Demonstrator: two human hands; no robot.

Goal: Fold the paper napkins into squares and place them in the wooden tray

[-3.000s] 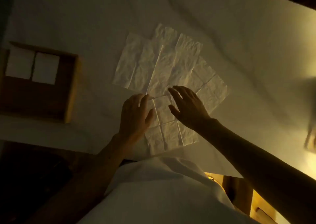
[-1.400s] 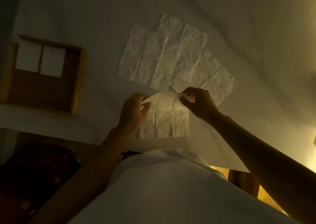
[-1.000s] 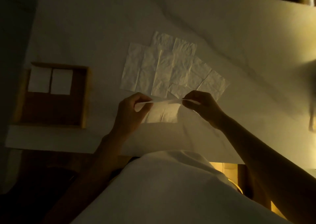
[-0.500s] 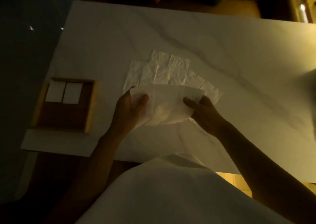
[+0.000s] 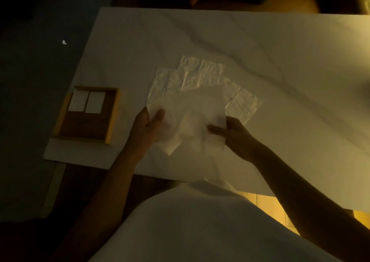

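Napkin (image 5: 192, 119) hangs pinched between my left hand (image 5: 147, 125) and right hand (image 5: 233, 134), above the tabletop's (image 5: 280, 65) near edge.

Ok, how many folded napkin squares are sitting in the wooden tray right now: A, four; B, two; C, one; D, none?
B: two white folded squares lie side by side along the far end of the wooden tray, while the rest of its floor shows bare wood.
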